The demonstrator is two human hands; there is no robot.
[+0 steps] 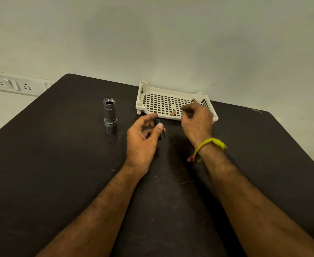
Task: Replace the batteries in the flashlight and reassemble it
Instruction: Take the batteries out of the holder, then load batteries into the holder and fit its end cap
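- While gripped by the left hand (143,140) at frame centre, thumb and fingers curled round it, the black battery holder (160,129) lies tilted, long axis running up-left.
- Right hand (197,121), fingers curled, reaches over the white tray (143,93); whether it holds anything cannot be told.
- Flashlight body (110,115) stands upright left of centre, open threaded end up.
- Two brown batteries (173,113) lie in the tray.
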